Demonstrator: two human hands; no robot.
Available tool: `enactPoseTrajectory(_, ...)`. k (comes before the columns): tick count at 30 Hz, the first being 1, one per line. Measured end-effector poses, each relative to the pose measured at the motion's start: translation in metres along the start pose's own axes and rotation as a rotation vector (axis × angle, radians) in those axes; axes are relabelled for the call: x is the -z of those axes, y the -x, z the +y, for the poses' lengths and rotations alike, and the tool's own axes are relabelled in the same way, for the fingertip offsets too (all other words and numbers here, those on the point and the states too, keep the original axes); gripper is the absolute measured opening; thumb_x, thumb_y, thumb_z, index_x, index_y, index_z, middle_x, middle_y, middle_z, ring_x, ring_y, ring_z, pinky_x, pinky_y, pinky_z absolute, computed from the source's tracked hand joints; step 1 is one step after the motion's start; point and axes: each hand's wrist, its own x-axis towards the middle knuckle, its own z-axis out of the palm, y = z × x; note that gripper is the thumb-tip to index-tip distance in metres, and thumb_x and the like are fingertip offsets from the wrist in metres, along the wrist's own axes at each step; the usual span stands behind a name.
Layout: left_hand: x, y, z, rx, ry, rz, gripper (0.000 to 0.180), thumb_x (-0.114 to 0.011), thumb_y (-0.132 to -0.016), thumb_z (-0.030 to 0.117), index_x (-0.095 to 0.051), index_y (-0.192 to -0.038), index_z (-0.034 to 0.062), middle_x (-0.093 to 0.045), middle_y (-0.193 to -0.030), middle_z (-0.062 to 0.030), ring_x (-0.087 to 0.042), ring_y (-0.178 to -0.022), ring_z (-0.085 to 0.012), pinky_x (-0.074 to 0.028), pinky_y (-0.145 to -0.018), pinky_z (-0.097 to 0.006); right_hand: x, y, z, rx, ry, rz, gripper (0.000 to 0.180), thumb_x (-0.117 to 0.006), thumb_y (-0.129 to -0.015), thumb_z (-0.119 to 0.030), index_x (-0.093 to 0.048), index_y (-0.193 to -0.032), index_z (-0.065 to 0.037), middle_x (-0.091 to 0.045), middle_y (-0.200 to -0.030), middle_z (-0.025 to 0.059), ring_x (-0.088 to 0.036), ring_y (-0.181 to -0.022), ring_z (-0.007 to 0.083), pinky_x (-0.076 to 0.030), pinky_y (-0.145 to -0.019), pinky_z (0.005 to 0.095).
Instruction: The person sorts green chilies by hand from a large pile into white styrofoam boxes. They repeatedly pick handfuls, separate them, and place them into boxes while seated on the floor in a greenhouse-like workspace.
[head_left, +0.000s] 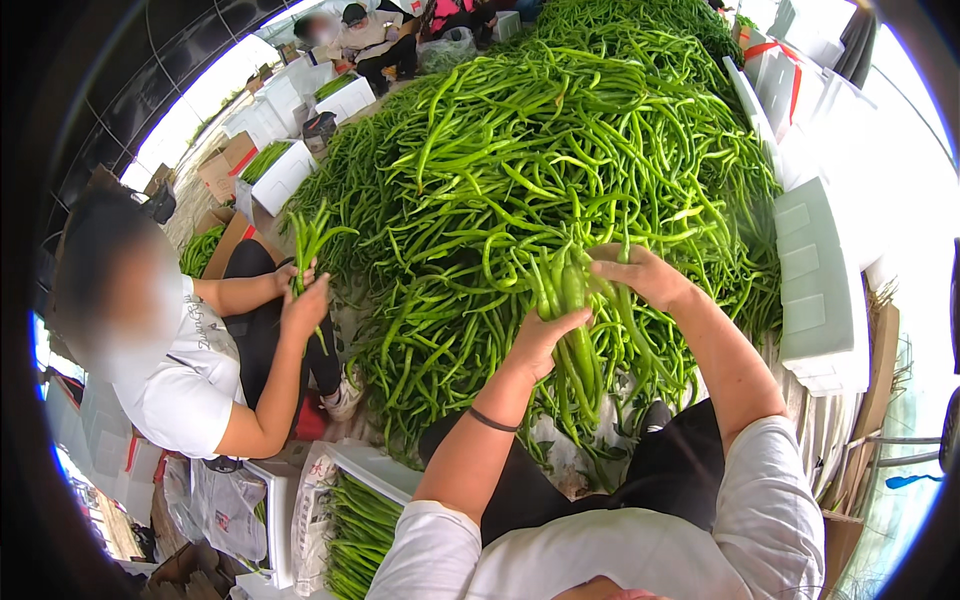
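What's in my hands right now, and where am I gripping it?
A bunch of long green peppers. Your left hand wraps around the bunch near its middle, the tips hanging below; your right hand rests at its upper end, over the big pepper pile.

Pepper heap (560, 150) fills the whole front, no bare ground in it. Left flank blocked by seated co-worker (190, 350) and filled white box (350, 510). Right flank walled by stacked foam lids (820, 290). Free passage: only above the heap; the strip by the knees possibly open, view poor.
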Motion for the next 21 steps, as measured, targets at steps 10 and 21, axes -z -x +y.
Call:
enactPoseTrajectory(10, -0.011, -0.007, 0.0, 0.081, 0.205, -0.014, 0.035, -0.073, -0.078, 0.007, -0.059, -0.111, 0.0058, -0.063, -0.098, -0.0047, -0.063, -0.084, -0.0178, -0.052, -0.072, -0.033, -0.034, -0.017, 0.034, 0.13, -0.108, 0.313, 0.04, -0.057, -0.094, -0.032, -0.058, -0.112, 0.004, -0.064, -0.09, 0.0058, -0.055, -0.078, 0.0102, -0.047, -0.071, 0.0284)
enactPoseTrajectory(21, -0.016, 0.005, -0.009, 0.164, 0.062, -0.055, 0.042, -0.071, -0.077, 0.003, -0.055, -0.116, 0.005, -0.062, -0.103, -0.0042, -0.062, -0.089, -0.0177, -0.051, -0.077, -0.034, -0.04, -0.023, 0.05, 0.182, -0.181, 0.451, 0.053, -0.039, -0.099, -0.047, -0.057, -0.118, 0.0, -0.06, -0.104, 0.0073, -0.052, -0.095, 0.0145, -0.042, -0.087, 0.0281)
